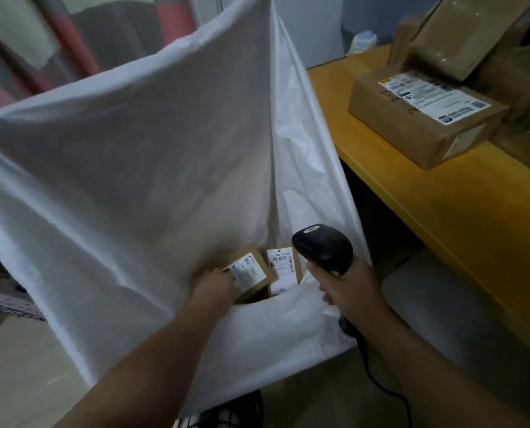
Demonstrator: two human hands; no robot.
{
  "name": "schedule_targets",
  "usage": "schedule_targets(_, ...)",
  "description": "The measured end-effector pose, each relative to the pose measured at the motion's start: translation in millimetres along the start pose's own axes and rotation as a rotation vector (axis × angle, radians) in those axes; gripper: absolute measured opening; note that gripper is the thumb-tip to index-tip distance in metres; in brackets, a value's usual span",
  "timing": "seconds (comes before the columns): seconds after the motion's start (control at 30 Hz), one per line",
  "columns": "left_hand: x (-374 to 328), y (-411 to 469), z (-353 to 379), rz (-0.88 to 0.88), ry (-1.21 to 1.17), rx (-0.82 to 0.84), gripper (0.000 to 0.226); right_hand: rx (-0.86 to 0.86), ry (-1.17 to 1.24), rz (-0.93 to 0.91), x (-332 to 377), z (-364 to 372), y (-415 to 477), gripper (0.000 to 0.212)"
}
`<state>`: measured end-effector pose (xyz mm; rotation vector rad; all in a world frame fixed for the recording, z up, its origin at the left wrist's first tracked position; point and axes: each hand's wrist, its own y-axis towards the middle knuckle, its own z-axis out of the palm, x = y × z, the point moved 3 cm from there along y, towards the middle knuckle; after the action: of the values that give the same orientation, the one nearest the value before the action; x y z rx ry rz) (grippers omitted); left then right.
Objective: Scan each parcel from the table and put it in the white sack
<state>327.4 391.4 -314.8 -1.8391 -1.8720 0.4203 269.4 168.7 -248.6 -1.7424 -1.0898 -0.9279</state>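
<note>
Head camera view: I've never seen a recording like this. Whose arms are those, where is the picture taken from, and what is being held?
No machine here: a person wears a camera on the head, looking down at their own arms. The left hand reaches into the white sack and holds a small cardboard parcel by its edge. A second labelled parcel lies beside it in the sack. The right hand grips a black barcode scanner with a cable. On the yellow table to the right sits a larger labelled parcel, with more brown packages behind it.
</note>
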Motion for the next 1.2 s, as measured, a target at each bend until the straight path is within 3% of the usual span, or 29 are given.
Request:
schedule_targets(0.13,-33.2,-21.5,-53.1,0.171,-0.124,-0.216,0.042,-0.063,0.041,-0.001,22.8,-21.6,-2.9,0.021)
schedule_targets(0.27,-81.2,-50.0,-132.1,0.458,-0.356,-0.56,0.039,-0.215,0.119,-0.117,61.2,-66.8,-2.2,0.041)
schedule_targets(0.43,-144.3,-97.6,-209.1,0.677,-0.466,-0.763,0.036,-0.312,0.295,-0.136,94.0,-122.6,-17.4,0.048)
schedule_targets(0.53,-175.5,-120.3,-228.5,0.724,-0.493,-0.802,0.038,-0.334,0.294,-0.103,95.8,-157.3,-36.7,0.032)
schedule_targets(0.63,-201.9,-132.7,-239.7,0.772,-0.443,-0.832,0.043,-0.421,0.381,-0.082,95.3,-188.9,-59.9,0.029)
schedule_targets(0.83,-230.7,-99.8,-245.5,0.581,-0.14,-0.662,0.074,-0.523,0.454,-0.118,95.9,-218.8,-91.4,0.034)
schedule_targets(0.93,-236.5,-88.3,-237.0,0.611,-0.18,-0.578,0.06,-0.518,0.478,-0.12,93.8,-218.8,-92.4,0.034)
schedule_targets(1.03,-235.6,-85.8,-235.8,0.67,-0.29,-0.656,0.04,-0.495,0.458,-0.119,92.0,-217.8,-88.5,0.035)
schedule_targets(1.2,-226.2,-99.0,-235.1,0.714,-0.228,-0.689,0.032,-0.496,0.44,-0.122,95.1,-214.5,-86.5,0.031)
